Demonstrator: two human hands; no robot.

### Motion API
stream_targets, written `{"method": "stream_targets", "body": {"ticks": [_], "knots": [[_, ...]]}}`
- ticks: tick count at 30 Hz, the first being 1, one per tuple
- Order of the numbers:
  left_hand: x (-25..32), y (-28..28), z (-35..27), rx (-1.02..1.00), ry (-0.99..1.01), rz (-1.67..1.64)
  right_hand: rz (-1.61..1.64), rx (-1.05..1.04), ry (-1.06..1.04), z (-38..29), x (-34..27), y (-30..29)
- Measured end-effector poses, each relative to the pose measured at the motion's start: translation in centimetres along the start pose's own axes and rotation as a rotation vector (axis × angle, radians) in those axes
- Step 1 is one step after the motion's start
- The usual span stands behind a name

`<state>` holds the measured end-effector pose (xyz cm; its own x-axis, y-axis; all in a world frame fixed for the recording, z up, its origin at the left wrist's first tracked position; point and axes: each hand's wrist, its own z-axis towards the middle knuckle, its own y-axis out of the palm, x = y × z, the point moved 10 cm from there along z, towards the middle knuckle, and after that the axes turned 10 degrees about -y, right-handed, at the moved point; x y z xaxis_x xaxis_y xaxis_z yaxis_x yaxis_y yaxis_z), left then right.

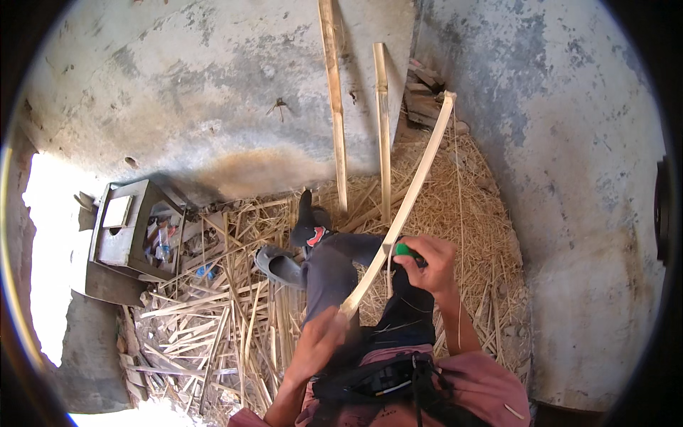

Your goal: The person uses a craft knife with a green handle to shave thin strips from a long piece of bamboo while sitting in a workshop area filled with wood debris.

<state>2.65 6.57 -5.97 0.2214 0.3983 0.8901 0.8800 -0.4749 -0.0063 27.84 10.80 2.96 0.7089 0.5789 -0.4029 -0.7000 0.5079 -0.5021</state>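
A long split-bamboo strip (416, 187) slants across my lap, its far end raised toward the wall corner. My left hand (324, 336) grips its near end, slightly blurred. In my right hand (435, 264) is a tool with a green handle (406, 251), probably a knife. Its short blade (388, 248) lies against the strip about midway along; the fingers hide part of the handle. Thin shavings hang beside the strip. My crossed leg (333, 267) in dark trousers lies under the work.
Two split-bamboo lengths, one tall (334, 107) and one shorter (382, 117), lean on the plastered wall (224, 96). Shavings (469, 197) and loose strips (213, 331) cover the floor. A grey clog (280, 267) lies near my foot. At left is a wooden cabinet (120, 245) with clutter.
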Motion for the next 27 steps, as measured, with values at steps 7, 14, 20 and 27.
{"method": "stream_targets", "body": {"ticks": [7, 14, 20, 27], "knots": [[-3.3, 0.1, -1.1, -0.053, -0.171, -0.137, -0.101, 0.011, 0.071, 0.6, 5.8, -1.1], [-7.2, 0.8, -3.5, -0.159, -0.345, -0.152, -0.226, 0.307, 0.310, -0.5, 17.4, -7.8], [-6.7, 0.3, -2.1, -0.122, -0.271, -0.012, 1.014, 0.268, 0.750, -3.9, 21.6, -2.1], [-1.9, 0.2, 0.7, 0.036, 0.057, 0.100, 1.184, 0.346, 0.699, -6.3, 14.4, 2.5]]}}
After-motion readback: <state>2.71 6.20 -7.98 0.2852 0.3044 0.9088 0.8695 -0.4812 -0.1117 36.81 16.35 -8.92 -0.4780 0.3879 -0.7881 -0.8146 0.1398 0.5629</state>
